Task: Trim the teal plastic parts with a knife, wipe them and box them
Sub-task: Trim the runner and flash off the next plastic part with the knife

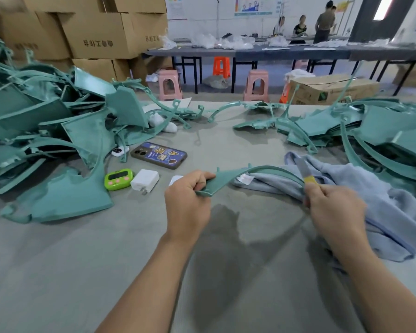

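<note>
My left hand (187, 203) grips the left end of a curved teal plastic part (238, 175) held just above the grey table (82, 260). The part arches to the right toward my right hand (334, 207), which grips a knife (304, 168) with a yellow collar, its blade pointing up and away beside the part's right end. A blue-grey cloth (360, 188) lies under and behind my right hand. Large heaps of teal parts lie at the left (46, 131) and at the right (370, 131).
A phone (159, 155), a green timer (118, 179), a white charger (145, 180) and a small white gadget (118, 151) lie left of my hands. Cardboard boxes (94, 32) are stacked at the far left, another box (332, 88) beyond the table. Stools, tables and people stand farther back.
</note>
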{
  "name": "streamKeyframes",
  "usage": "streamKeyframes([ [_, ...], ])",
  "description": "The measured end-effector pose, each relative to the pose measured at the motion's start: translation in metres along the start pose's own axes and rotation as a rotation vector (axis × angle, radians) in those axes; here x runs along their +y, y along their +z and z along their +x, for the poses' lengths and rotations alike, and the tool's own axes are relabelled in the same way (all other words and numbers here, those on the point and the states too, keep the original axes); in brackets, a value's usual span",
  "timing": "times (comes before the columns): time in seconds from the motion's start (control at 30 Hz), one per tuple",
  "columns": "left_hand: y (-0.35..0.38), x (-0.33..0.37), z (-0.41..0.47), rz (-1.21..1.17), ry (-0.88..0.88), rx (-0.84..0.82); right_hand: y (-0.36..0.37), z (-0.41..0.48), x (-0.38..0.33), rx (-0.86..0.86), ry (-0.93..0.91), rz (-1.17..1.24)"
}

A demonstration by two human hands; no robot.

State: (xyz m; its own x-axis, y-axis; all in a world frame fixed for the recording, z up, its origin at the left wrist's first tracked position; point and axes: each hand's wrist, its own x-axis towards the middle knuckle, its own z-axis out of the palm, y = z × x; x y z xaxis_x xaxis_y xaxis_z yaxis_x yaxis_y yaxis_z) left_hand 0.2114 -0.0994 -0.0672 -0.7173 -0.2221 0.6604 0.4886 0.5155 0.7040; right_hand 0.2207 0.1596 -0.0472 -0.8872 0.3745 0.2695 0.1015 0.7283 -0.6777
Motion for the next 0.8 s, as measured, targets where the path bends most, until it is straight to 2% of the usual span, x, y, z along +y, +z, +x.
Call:
streamKeyframes([
  [0.1,0.000,0.001,0.000,-0.020,0.008,-0.010,0.012,-0.006,-0.013,-0.068,-0.027,0.141],
  [0.23,-0.003,-0.002,-0.001,-0.010,-0.069,0.000,0.004,0.004,0.004,-0.061,0.009,-0.254],
  [0.27,-0.002,-0.003,-0.001,-0.006,-0.074,0.004,0.000,0.006,0.008,-0.044,0.018,-0.286],
  [0.47,0.001,-0.003,-0.001,-0.005,-0.068,-0.015,0.011,-0.003,-0.009,-0.020,-0.024,0.022],
  [0.5,0.001,-0.003,-0.001,0.011,-0.087,-0.012,0.011,-0.002,-0.008,-0.045,0.009,0.006],
  [0.63,-0.001,-0.005,-0.002,0.059,-0.162,-0.008,-0.002,0.005,0.011,-0.078,0.033,-0.308],
  [0.8,0.004,-0.004,0.000,0.058,-0.205,-0.016,0.007,0.004,0.002,-0.072,-0.046,-0.018],
])
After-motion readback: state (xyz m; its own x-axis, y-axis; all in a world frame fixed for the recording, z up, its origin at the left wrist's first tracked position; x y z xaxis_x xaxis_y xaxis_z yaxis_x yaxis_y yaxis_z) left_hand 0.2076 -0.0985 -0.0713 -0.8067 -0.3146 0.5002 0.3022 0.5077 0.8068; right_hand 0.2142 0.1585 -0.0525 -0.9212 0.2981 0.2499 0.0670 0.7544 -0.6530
